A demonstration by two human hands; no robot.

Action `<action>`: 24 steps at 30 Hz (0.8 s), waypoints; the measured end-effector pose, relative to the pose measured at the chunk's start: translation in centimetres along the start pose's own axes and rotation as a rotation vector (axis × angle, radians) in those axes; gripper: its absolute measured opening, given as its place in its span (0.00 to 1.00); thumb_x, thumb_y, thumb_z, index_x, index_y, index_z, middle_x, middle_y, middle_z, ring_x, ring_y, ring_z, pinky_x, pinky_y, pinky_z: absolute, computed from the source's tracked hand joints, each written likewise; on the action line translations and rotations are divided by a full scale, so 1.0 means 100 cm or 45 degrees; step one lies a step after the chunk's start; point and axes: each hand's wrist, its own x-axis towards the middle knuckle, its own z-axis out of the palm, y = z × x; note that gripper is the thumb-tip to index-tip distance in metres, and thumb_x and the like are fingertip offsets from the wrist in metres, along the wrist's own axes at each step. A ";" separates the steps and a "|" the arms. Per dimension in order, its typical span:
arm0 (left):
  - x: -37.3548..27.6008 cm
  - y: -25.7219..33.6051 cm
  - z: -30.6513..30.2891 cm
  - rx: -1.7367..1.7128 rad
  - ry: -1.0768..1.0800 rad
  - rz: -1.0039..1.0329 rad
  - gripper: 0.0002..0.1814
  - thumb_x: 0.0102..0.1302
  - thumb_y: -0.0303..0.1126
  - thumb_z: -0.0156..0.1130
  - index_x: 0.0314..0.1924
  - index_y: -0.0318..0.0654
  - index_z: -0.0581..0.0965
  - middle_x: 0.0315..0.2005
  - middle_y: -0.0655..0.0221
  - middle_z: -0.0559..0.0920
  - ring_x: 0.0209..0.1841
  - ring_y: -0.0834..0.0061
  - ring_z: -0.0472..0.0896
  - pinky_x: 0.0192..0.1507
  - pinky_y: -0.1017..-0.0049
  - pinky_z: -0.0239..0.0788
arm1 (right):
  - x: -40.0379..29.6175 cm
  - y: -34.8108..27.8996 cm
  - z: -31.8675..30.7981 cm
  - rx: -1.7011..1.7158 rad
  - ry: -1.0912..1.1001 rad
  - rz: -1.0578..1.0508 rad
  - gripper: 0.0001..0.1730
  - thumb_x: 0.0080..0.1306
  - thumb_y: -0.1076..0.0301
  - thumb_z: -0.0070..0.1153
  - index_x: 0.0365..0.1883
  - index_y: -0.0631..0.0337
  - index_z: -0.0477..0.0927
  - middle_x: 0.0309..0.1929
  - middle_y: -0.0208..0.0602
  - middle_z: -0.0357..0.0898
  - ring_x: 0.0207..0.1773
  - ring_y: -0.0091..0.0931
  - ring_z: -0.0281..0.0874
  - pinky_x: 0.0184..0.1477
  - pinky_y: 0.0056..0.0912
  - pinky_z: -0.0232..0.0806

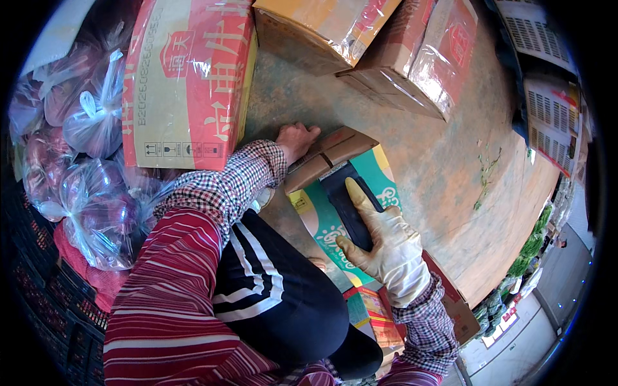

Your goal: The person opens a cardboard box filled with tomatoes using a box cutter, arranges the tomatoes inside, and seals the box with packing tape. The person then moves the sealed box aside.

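Note:
My left hand [297,141], bare, has bent fingers at the brown end flap of a green and yellow cardboard carton [316,210]. Whether it grips the flap cannot be told. My right hand [369,219], in a pale, stained glove, lies over a dark, flat, long area [345,193] on the carton. Its index finger is stretched along this area and its thumb rests near the edge. Whether that area is a separate item or part of the carton is unclear, as is whether the hand grips it. The carton is tilted in front of my knee.
Taped cartons stand at the upper left [188,87], top middle [314,34] and upper right [420,58] on a worn brown surface [434,159]. Knotted clear bags of reddish produce [99,212] are at the left. A leafy sprig [485,176] lies right. Red and yellow packages [381,313] are below the carton.

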 end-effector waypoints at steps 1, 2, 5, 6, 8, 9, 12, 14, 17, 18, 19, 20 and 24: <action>-0.001 0.001 0.000 0.062 0.018 -0.008 0.11 0.64 0.31 0.44 0.44 0.36 0.67 0.34 0.49 0.77 0.35 0.57 0.80 0.34 0.61 0.72 | 0.000 -0.001 -0.001 -0.002 -0.026 0.027 0.44 0.51 0.54 0.60 0.66 0.53 0.59 0.47 0.46 0.77 0.42 0.43 0.75 0.44 0.42 0.70; -0.001 0.001 0.003 0.095 0.047 0.023 0.10 0.64 0.31 0.44 0.44 0.37 0.67 0.35 0.50 0.76 0.35 0.57 0.80 0.35 0.61 0.72 | 0.000 -0.002 -0.002 -0.005 -0.052 0.054 0.44 0.51 0.54 0.60 0.66 0.53 0.59 0.47 0.46 0.77 0.42 0.43 0.75 0.44 0.42 0.70; -0.001 -0.007 0.016 0.092 0.158 0.162 0.10 0.65 0.31 0.45 0.43 0.37 0.68 0.36 0.52 0.76 0.37 0.57 0.80 0.38 0.62 0.72 | -0.002 0.000 0.001 -0.021 0.027 -0.020 0.45 0.51 0.54 0.60 0.66 0.52 0.59 0.48 0.47 0.76 0.41 0.42 0.75 0.45 0.42 0.69; -0.002 -0.010 0.019 0.021 0.198 0.244 0.10 0.64 0.32 0.46 0.42 0.36 0.70 0.36 0.53 0.76 0.38 0.57 0.79 0.38 0.63 0.72 | -0.003 0.002 0.004 -0.023 0.076 -0.066 0.45 0.51 0.54 0.60 0.66 0.52 0.59 0.48 0.47 0.76 0.41 0.42 0.75 0.44 0.42 0.70; -0.006 -0.016 0.027 -0.290 0.262 0.260 0.10 0.64 0.33 0.47 0.40 0.35 0.72 0.36 0.55 0.77 0.39 0.58 0.79 0.40 0.65 0.71 | -0.003 -0.002 -0.002 0.059 0.008 0.025 0.44 0.50 0.58 0.62 0.66 0.50 0.60 0.52 0.47 0.73 0.49 0.45 0.73 0.50 0.41 0.68; -0.011 -0.015 0.029 -0.533 0.281 0.196 0.11 0.64 0.33 0.48 0.39 0.34 0.74 0.37 0.55 0.78 0.40 0.58 0.78 0.41 0.65 0.70 | -0.004 -0.004 -0.004 0.100 -0.027 0.078 0.44 0.49 0.59 0.63 0.66 0.49 0.60 0.54 0.48 0.72 0.52 0.47 0.71 0.53 0.40 0.67; -0.020 -0.005 0.032 -0.918 0.283 -0.019 0.14 0.65 0.36 0.47 0.37 0.34 0.78 0.38 0.53 0.78 0.42 0.54 0.76 0.45 0.63 0.68 | -0.008 -0.002 -0.004 0.064 -0.071 0.131 0.43 0.50 0.59 0.62 0.66 0.49 0.61 0.50 0.47 0.75 0.49 0.46 0.73 0.50 0.41 0.68; -0.021 0.000 0.029 -0.998 0.259 -0.089 0.16 0.67 0.38 0.46 0.38 0.35 0.79 0.38 0.51 0.78 0.43 0.52 0.75 0.47 0.61 0.66 | -0.011 0.003 0.001 0.025 -0.003 0.052 0.43 0.50 0.57 0.61 0.66 0.51 0.61 0.46 0.48 0.76 0.43 0.43 0.74 0.44 0.42 0.70; -0.018 -0.009 0.036 -0.932 0.174 -0.010 0.18 0.67 0.40 0.46 0.41 0.36 0.79 0.40 0.51 0.78 0.46 0.52 0.74 0.49 0.60 0.65 | -0.010 0.002 0.002 0.039 0.050 -0.001 0.43 0.50 0.56 0.61 0.65 0.53 0.62 0.42 0.48 0.77 0.39 0.42 0.75 0.40 0.43 0.70; -0.012 -0.012 0.032 -0.852 0.117 0.076 0.18 0.67 0.41 0.46 0.42 0.35 0.79 0.41 0.51 0.78 0.47 0.52 0.74 0.50 0.60 0.64 | -0.010 0.001 0.001 0.052 0.056 0.002 0.42 0.50 0.56 0.61 0.65 0.53 0.62 0.41 0.48 0.77 0.39 0.42 0.75 0.40 0.43 0.70; -0.009 -0.015 0.029 -0.772 0.061 0.160 0.19 0.67 0.41 0.46 0.44 0.35 0.79 0.42 0.51 0.78 0.48 0.53 0.74 0.51 0.60 0.64 | -0.010 0.001 0.002 0.032 0.048 0.011 0.43 0.50 0.57 0.61 0.65 0.53 0.62 0.41 0.48 0.77 0.39 0.42 0.75 0.40 0.42 0.70; -0.010 -0.014 0.029 -0.648 0.024 0.054 0.19 0.67 0.41 0.46 0.44 0.35 0.78 0.44 0.52 0.77 0.49 0.54 0.73 0.52 0.62 0.63 | -0.010 0.000 0.003 0.012 0.039 0.020 0.43 0.50 0.58 0.62 0.65 0.53 0.62 0.41 0.48 0.77 0.39 0.41 0.75 0.40 0.42 0.70; -0.009 0.017 -0.039 -1.034 0.278 0.181 0.18 0.70 0.38 0.44 0.51 0.38 0.76 0.55 0.55 0.71 0.58 0.59 0.68 0.60 0.66 0.57 | -0.010 -0.001 0.002 0.058 0.116 0.018 0.42 0.49 0.60 0.63 0.64 0.55 0.63 0.43 0.48 0.77 0.39 0.41 0.75 0.42 0.41 0.70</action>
